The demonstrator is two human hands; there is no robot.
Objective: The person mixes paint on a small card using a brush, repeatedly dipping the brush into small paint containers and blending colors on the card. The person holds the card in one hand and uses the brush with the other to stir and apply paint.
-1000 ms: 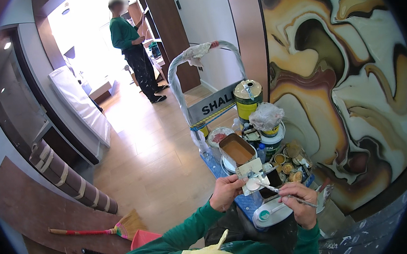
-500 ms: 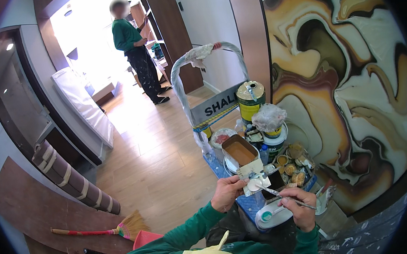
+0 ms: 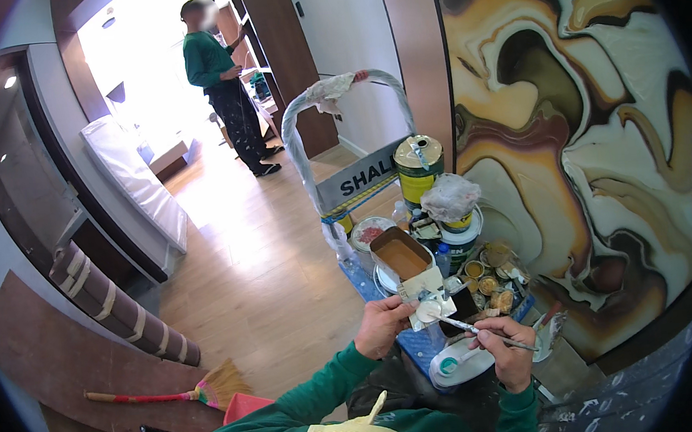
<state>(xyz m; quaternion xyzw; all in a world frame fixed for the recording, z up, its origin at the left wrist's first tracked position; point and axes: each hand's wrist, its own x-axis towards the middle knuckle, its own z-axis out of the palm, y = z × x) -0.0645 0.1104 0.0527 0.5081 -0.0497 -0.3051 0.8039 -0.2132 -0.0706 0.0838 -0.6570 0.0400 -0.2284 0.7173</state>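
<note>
My left hand [image 3: 383, 327] is closed on the edge of a small pale card [image 3: 433, 284] that carries a blob of white paint [image 3: 427, 312] and a bluish smear. In my right hand [image 3: 508, 351] a thin paintbrush [image 3: 491, 336] is pinched like a pen. Its tip touches the white paint. Just beyond the card sits a rectangular tin [image 3: 401, 254] with brown material inside. Close to my right hand lies a white plastic container [image 3: 460, 365] with a teal-ringed opening.
A blue platform trolley [image 3: 358, 278] with a wrapped handle [image 3: 296, 131] carries paint cans [image 3: 421, 171], jars and a bottle. Left are a broom [image 3: 213, 387], a red dustpan [image 3: 243, 406] and a rolled mat [image 3: 123, 304]. A person [image 3: 221, 88] stands beyond. A patterned panel [image 3: 574, 144] rises right.
The view has shifted slightly, so the trolley and room sit a little further left. Both hands keep their hold, and the brush tip stays at the white paint.
</note>
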